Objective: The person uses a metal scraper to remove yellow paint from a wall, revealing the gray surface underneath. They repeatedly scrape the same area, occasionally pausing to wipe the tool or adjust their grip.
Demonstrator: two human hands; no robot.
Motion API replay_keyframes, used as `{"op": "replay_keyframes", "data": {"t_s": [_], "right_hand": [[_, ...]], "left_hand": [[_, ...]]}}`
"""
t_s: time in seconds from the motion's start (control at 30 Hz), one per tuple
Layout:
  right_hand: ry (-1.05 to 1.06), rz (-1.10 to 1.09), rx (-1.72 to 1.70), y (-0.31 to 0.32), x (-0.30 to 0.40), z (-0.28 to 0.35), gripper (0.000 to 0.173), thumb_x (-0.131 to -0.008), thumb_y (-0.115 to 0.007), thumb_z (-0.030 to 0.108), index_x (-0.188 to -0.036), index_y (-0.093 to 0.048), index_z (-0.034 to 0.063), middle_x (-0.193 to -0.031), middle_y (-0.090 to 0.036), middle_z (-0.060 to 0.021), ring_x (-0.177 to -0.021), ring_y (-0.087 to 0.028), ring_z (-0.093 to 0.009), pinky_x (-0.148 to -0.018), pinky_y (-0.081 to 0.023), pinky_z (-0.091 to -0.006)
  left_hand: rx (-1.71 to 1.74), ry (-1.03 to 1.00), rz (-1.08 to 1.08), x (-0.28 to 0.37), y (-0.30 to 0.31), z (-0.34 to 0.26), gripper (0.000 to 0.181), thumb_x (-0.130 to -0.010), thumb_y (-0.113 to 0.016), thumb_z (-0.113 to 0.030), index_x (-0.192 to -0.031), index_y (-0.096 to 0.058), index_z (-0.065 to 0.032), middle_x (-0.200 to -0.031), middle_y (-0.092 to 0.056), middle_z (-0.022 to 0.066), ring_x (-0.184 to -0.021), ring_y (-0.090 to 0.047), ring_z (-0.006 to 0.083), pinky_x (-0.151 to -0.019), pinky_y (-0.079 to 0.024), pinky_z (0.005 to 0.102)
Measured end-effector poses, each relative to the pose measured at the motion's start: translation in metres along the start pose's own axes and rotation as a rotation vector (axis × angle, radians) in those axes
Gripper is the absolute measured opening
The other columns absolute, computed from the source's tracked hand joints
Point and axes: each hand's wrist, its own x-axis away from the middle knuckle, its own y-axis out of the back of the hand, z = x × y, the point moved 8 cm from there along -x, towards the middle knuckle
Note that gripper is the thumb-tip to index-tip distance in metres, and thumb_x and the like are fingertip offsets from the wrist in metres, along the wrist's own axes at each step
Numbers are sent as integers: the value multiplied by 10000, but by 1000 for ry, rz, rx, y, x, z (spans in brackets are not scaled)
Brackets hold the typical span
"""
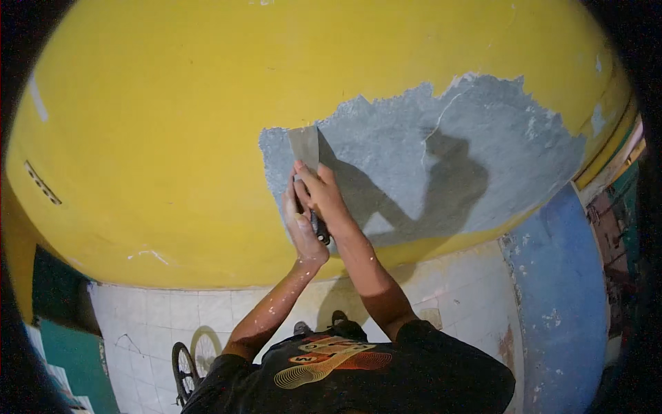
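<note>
A scraper with a wide flat metal blade (305,145) and a dark handle is held against the wall, its blade edge at the upper border of a bare grey patch (382,139) where yellow paint (170,129) ends. My right hand (321,194) grips the scraper, its fingers near the base of the blade. My left hand (302,222), dusted with white, lies along the left side of the handle; its fingers are partly hidden, and how firmly it holds cannot be seen. A pale crack runs through the grey patch.
White floor tiles (170,310) meet the wall's foot. A bicycle wheel (183,367) stands at the lower left. A blue surface (563,300) with pale spots lies to the right. An elongated fitting with several holes (42,182) is on the wall at far left.
</note>
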Motion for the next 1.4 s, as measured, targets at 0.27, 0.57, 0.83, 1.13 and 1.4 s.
{"op": "replay_keyframes", "data": {"t_s": [0.27,0.57,0.83,1.13,1.4], "right_hand": [[81,40,16,4,-2,-7,333,-1039,-538,339,-791,-506,120,-470,-375,40,-364,-367,-75,-358,-307,-248],[79,-6,43,6,1,-15,322,-1046,-510,344,-835,-512,101,-484,-395,40,-356,-359,-82,-342,-314,-262],[136,-1,13,6,-7,-18,352,-1039,-523,370,-809,-510,104,-484,-408,39,-354,-359,-83,-348,-315,-261],[97,-7,6,2,-4,-17,346,-1040,-519,364,-808,-506,109,-489,-404,42,-369,-371,-81,-352,-314,-260],[90,12,11,1,-1,-17,312,-1030,-548,343,-826,-507,110,-494,-378,46,-375,-357,-79,-355,-307,-261]], "left_hand": [[-15,-96,-7,-3,3,-9,677,-1045,-305,-466,-1529,-305,6,-1552,-371,165,-1421,-360,265,-1158,-283,392],[16,213,-9,-1,5,8,618,-1033,-349,-372,-1510,-346,22,-1516,-422,155,-1392,-389,258,-1137,-320,375],[151,231,20,-3,5,16,647,-1035,-357,-425,-1524,-333,-2,-1534,-391,148,-1406,-373,253,-1150,-302,386],[218,308,67,1,10,30,632,-1050,-354,-419,-1537,-316,-18,-1547,-362,143,-1420,-353,250,-1161,-293,389],[187,268,-6,5,10,14,607,-1043,-348,-390,-1517,-363,-11,-1452,-464,164,-1335,-442,259,-1124,-333,376]]}}
